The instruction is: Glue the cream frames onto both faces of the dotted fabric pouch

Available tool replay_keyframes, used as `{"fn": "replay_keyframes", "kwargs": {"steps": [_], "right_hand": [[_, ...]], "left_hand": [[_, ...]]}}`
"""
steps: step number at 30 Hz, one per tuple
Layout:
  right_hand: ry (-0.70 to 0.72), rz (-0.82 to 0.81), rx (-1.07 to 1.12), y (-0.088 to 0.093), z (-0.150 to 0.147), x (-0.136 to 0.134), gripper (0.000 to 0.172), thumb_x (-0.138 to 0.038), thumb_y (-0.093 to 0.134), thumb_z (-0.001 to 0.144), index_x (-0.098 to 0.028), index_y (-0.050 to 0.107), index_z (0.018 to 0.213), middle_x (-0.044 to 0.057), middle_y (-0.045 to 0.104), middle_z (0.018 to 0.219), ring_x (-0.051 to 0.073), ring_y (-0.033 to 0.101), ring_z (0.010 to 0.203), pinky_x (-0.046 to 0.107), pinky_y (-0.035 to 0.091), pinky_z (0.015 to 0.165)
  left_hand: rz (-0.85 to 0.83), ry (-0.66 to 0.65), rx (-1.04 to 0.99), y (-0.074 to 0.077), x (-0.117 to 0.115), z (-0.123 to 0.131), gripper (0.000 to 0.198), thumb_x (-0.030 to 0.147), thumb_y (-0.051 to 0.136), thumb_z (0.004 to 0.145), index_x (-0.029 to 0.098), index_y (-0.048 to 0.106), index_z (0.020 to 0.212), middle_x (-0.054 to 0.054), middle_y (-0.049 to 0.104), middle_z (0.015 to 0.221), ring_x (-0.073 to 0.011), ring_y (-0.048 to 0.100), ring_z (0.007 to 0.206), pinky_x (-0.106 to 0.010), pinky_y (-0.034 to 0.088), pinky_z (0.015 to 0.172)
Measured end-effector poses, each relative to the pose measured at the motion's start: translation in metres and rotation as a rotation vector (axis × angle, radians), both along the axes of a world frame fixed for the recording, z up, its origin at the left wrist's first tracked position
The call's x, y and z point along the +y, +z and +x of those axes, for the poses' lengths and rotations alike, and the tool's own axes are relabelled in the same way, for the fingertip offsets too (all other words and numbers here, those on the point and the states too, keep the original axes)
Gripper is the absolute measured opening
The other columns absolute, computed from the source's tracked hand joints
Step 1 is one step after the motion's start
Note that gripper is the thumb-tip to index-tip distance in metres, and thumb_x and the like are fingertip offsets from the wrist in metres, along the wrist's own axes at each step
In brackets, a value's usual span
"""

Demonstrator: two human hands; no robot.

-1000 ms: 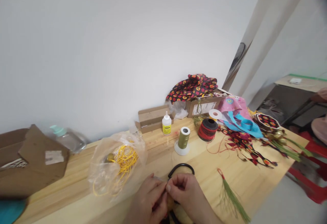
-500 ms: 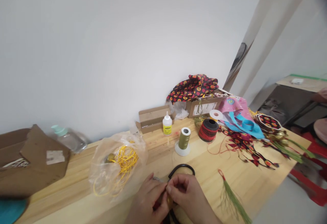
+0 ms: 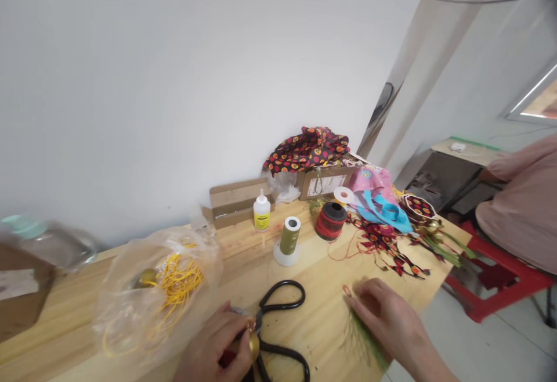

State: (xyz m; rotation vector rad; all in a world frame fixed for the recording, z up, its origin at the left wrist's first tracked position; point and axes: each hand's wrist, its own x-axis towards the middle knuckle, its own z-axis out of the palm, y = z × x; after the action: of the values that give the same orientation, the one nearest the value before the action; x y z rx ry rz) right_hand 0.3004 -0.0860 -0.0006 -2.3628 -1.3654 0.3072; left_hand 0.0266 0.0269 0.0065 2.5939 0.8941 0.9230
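My left hand [image 3: 220, 341] pinches a small gold bell [image 3: 253, 345], with dark red material partly hidden in the fingers. Just beyond and to the right lie scissors [image 3: 281, 298] with black looped handles, their blades mostly covered by that hand. On the table at the right is a green tassel [image 3: 363, 335] with an orange-red cord loop at its top. My right hand [image 3: 387, 318] is over the tassel, thumb and fingers apart beside the loop; any contact is hard to make out.
Behind the hands stand a green thread spool [image 3: 290, 237], a glue bottle [image 3: 261, 212] and a red cord spool [image 3: 331, 220]. A plastic bag [image 3: 126, 271] with yellow cord lies left. Patterned fabric pieces [image 3: 383, 242] are at the right; a person [image 3: 522, 208] sits beyond.
My right hand has left the bell and moved right to the tassel. My left hand keeps the bell. The view has turned right, showing more of the scissors and the seated person.
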Motion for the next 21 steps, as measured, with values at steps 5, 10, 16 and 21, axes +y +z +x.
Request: {"fn": "replay_keyframes", "kwargs": {"steps": [5, 10, 16, 21], "right_hand": [[-0.010, -0.076, -0.077, 0.000, -0.014, 0.004, 0.019, -0.032, 0.043, 0.078, -0.021, 0.057, 0.071, 0.004, 0.061, 0.079, 0.022, 0.058, 0.080, 0.030, 0.043, 0.062], [0.051, -0.021, 0.037, 0.001, -0.012, 0.007, 0.017, -0.026, 0.044, 0.076, -0.020, 0.056, 0.066, 0.003, 0.061, 0.071, 0.020, 0.058, 0.071, 0.030, 0.043, 0.062], [0.125, 0.153, 0.452, 0.001, -0.045, 0.012, 0.020, -0.031, 0.047, 0.077, -0.019, 0.057, 0.065, 0.002, 0.061, 0.060, 0.015, 0.057, 0.057, 0.023, 0.045, 0.053], [0.361, 0.339, 0.407, 0.008, -0.090, 0.024, 0.010, -0.022, 0.054, 0.074, -0.018, 0.063, 0.070, 0.001, 0.064, 0.059, 0.013, 0.060, 0.056, 0.019, 0.046, 0.054]], "left_hand": [[0.049, -0.016, -0.008, -0.001, 0.002, 0.002, 0.022, 0.031, 0.045, 0.080, 0.023, 0.064, 0.071, 0.001, 0.071, 0.066, -0.0166, 0.067, 0.059, -0.037, 0.055, 0.073], [0.054, -0.032, -0.031, -0.002, 0.004, 0.001, 0.019, 0.029, 0.047, 0.078, 0.023, 0.063, 0.071, 0.001, 0.071, 0.066, -0.0152, 0.067, 0.058, -0.035, 0.055, 0.073], [0.023, -0.032, -0.038, -0.004, -0.001, 0.004, 0.011, 0.021, 0.051, 0.074, 0.023, 0.061, 0.072, 0.002, 0.069, 0.065, -0.0141, 0.066, 0.060, -0.036, 0.054, 0.077], [-0.002, -0.016, -0.035, 0.000, -0.006, 0.005, 0.011, 0.015, 0.051, 0.071, 0.021, 0.060, 0.071, 0.003, 0.066, 0.062, -0.0115, 0.064, 0.057, -0.035, 0.053, 0.079]]}}
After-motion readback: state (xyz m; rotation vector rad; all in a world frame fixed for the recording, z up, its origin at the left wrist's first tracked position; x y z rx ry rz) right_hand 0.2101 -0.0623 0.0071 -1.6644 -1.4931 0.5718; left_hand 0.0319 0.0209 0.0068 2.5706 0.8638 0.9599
